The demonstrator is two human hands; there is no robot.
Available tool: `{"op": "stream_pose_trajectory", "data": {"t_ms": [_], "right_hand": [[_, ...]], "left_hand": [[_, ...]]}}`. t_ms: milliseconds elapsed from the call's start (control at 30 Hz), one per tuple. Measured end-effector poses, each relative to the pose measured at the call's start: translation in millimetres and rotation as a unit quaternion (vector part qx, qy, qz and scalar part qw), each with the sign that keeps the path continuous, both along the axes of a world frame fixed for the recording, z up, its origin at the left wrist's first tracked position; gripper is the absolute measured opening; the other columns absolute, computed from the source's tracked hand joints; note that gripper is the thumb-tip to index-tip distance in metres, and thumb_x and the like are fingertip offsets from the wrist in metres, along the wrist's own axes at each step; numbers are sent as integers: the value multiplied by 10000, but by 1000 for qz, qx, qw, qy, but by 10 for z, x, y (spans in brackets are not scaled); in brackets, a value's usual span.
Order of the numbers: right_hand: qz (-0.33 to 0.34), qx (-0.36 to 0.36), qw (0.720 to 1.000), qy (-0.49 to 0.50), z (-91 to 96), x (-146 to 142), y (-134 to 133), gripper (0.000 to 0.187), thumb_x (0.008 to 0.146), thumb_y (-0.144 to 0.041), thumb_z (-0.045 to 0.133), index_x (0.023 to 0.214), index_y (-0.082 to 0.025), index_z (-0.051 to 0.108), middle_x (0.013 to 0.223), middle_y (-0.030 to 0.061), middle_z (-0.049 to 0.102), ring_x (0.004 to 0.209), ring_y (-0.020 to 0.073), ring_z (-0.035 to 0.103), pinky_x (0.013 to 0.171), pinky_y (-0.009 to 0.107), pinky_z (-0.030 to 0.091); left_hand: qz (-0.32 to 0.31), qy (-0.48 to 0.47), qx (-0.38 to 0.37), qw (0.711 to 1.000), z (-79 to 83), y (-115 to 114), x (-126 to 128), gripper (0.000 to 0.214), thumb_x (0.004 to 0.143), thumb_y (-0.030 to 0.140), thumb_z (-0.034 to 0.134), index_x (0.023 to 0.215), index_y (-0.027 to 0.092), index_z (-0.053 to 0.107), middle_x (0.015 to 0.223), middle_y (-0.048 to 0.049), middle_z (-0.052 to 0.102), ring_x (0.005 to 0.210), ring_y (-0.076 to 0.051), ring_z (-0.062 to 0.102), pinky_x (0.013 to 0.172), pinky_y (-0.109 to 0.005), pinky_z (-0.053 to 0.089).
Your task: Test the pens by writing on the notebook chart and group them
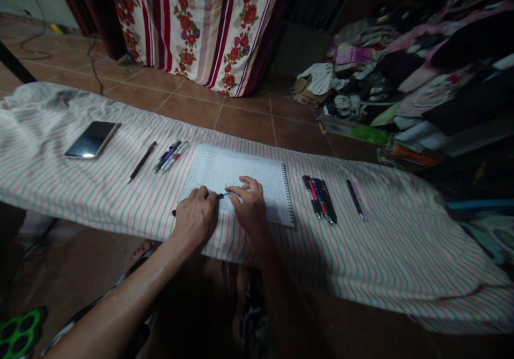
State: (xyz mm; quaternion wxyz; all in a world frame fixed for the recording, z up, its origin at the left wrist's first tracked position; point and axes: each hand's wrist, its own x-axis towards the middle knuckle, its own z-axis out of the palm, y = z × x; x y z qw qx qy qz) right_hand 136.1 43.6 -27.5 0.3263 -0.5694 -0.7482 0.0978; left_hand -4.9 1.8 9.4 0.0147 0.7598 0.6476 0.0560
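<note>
My left hand (196, 212) is closed around a black pen (220, 196), whose back end sticks out on the left of the fist. Its thin front end points right, to where the thumb and index finger of my right hand (249, 202) pinch at it. Whether that tip is still fixed in the barrel is too small to tell. Both hands are over the lower part of a spiral notebook (249, 167), open at a page with faint handwriting, its wire binding on the right.
On the striped cloth (385, 262) left of the notebook lie a tablet or large phone (91, 140), a black pen (142, 162) and several pens (171, 156). To the right are several more pens (320, 199) and a dark pen with a lilac one (356, 200). Clothes (425, 64) are heaped behind.
</note>
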Motion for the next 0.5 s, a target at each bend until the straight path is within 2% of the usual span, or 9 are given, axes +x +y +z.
{"op": "stream_pose_trajectory", "data": {"t_ms": [200, 500], "right_hand": [[-5, 5, 1000, 14, -11, -9, 16, 133, 762, -153, 599, 761, -218, 715, 1087, 80, 535, 929, 201, 492, 918, 375, 410], [-13, 9, 1000, 12, -2, -1, 0, 162, 783, -147, 557, 791, -216, 703, 1092, 76, 534, 938, 199, 487, 910, 368, 415]], "left_hand": [[-2, -1, 5, 1000, -1, -9, -22, 297, 918, 297, 325, 980, 190, 595, 912, -74, 575, 865, -221, 548, 605, -296, 413], [1, -1, 4, 1000, 10, -19, -41, 292, 918, 286, 324, 966, 187, 595, 900, -74, 573, 863, -216, 544, 608, -292, 400]]}}
